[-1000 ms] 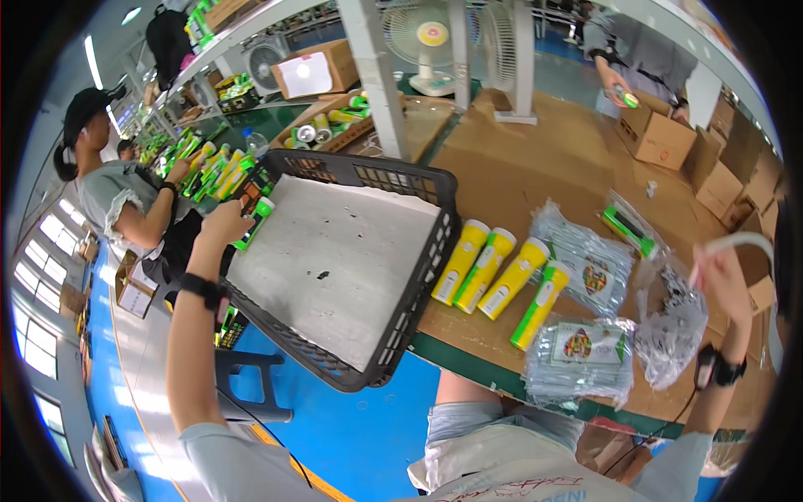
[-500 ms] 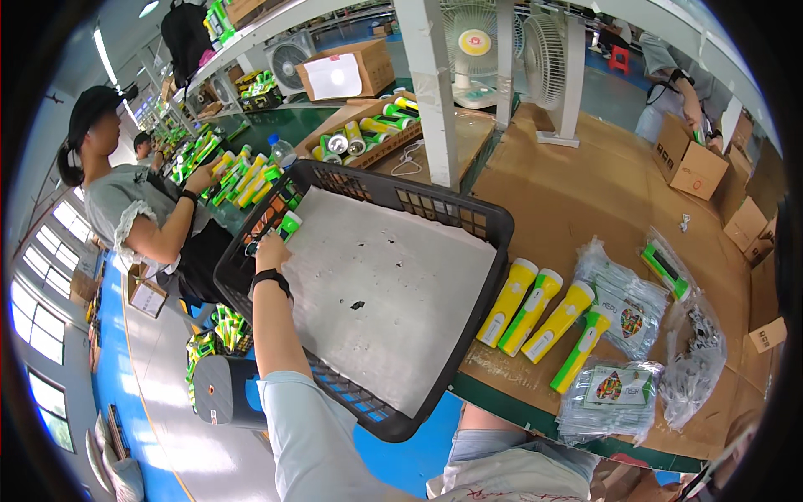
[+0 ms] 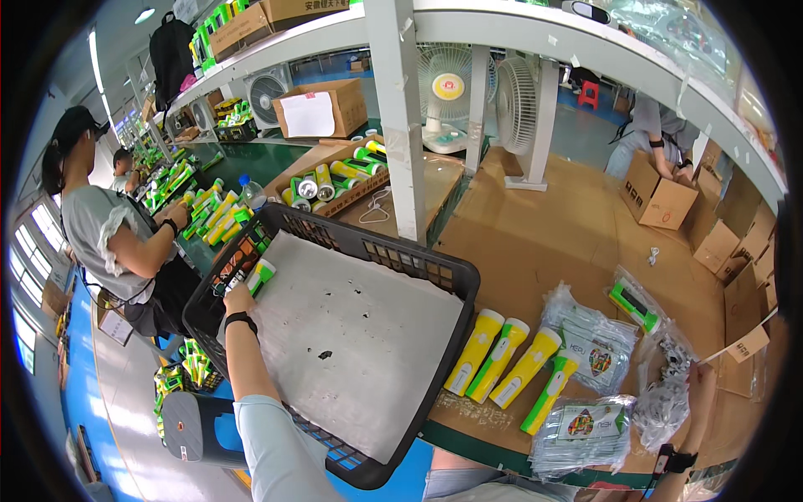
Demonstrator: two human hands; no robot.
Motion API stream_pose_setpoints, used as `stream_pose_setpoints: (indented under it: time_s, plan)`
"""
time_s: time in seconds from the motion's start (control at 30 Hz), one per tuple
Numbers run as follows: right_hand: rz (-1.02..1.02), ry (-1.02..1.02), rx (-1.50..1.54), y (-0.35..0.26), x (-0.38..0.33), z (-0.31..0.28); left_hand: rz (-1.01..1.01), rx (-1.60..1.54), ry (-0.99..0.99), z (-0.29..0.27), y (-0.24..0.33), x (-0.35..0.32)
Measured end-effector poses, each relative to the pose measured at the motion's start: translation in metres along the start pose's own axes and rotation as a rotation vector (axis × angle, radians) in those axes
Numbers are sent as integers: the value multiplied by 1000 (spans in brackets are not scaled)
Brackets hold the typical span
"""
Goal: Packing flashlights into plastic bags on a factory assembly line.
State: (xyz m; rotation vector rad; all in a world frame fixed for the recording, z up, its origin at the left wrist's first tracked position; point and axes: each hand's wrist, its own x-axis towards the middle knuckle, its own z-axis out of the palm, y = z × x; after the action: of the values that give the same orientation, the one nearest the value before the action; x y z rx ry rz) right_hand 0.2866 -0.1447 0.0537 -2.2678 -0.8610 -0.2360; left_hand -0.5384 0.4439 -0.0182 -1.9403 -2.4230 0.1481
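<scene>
My left hand (image 3: 239, 299) reaches into the far left of a black plastic basket (image 3: 372, 478). Its fingers close around a green-and-white flashlight (image 3: 261, 274); they partly hide other small pieces there. A grey sheet (image 3: 360, 335) with dark holes covers most of the basket's inside. My right hand (image 3: 701, 386) is at the right, beside a clear bag of small dark and pale parts (image 3: 665, 402). A thin pale strip (image 3: 740, 336) runs from near its fingertips; the fingers are too unclear to read. Several yellow, green and white flashlights (image 3: 496, 360) lie between basket and bags.
Stacks of flat clear packets (image 3: 584, 435) lie at the table's front edge. A bagged green flashlight (image 3: 634, 307) is behind them. Open cartons (image 3: 657, 197) line the right side. A white post (image 3: 396, 125) rises behind the basket. A co-worker (image 3: 109, 234) stands at the left.
The view has shifted, so the basket and table appear further left and lower. My right hand has come into view at the right. My left hand stays at the basket's far left.
</scene>
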Motion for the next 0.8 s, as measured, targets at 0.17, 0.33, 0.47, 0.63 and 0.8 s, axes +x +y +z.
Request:
stream_pose_setpoints:
  time_s: [0.17,0.33,0.47,0.63,0.8]
  plan:
    - [-229,-48,-58,-27,16,32,70,-49,-80,-22,9,-8]
    - [2,-496,459,-93,-2,45,530,-785,-189,-106,58,-85]
    - [-13,-745,721,-156,-25,57,583,-1537,-473,-191,114,-236]
    - [-128,-1004,784,-190,-36,103,583,-1867,-1009,-192,141,-356]
    - [-156,-1074,823,-201,-63,133,420,-2225,-1215,-138,186,-468]
